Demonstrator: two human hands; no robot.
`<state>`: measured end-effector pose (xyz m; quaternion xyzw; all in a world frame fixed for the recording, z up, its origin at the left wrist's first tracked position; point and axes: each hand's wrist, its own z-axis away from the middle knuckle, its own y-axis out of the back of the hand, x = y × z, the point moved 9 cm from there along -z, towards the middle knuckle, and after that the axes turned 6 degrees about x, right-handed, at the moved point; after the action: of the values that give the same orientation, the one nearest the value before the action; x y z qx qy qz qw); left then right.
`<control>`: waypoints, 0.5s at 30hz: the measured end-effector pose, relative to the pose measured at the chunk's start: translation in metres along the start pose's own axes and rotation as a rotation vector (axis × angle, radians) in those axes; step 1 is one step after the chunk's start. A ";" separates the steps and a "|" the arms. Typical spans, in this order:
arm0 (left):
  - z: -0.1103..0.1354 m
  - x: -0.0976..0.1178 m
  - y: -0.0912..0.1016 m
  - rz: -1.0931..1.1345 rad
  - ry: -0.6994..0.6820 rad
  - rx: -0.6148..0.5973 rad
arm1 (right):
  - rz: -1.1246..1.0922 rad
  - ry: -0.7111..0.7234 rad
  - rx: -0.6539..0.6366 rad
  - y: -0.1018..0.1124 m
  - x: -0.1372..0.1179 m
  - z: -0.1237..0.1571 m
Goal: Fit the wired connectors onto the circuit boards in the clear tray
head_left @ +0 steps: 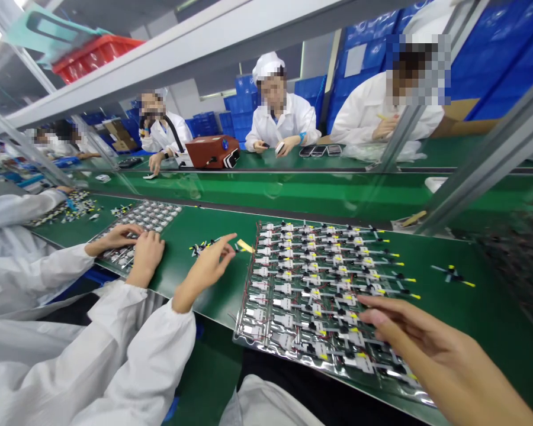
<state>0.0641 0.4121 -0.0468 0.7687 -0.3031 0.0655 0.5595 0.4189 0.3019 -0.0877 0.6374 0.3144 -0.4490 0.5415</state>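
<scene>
Head view: right hand (430,349) open over clear tray (238,336) of wired parts (320,296); left hand unclear.

Right hand (444,355) has open green conveyor belt (493,296) at two o'clock! The wired parts tray (324,296) blocks nine o'clock, and a loose yellow-tipped part (453,275) sits at twelve.

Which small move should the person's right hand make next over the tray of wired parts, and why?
Probably lower the right hand onto the nearest wired parts in the clear plastic tray: its fingertips hover over those rows, while the left hand sits beside the tray by loose parts.
</scene>
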 end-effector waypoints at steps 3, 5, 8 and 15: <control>0.027 0.062 -0.007 0.302 -0.059 -0.127 | -0.026 0.123 -0.161 -0.038 -0.029 0.012; 0.044 0.098 -0.017 0.393 -0.086 -0.211 | -0.033 0.207 -0.271 -0.066 -0.053 0.020; 0.056 0.125 -0.027 0.465 -0.091 -0.220 | -0.061 0.275 -0.366 -0.092 -0.077 0.024; 0.042 0.100 -0.029 0.334 -0.250 -0.172 | -0.063 0.213 -0.316 -0.090 -0.065 0.008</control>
<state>0.1501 0.3403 -0.0417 0.6593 -0.4975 0.0354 0.5626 0.3110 0.3187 -0.0648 0.5781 0.4562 -0.3407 0.5845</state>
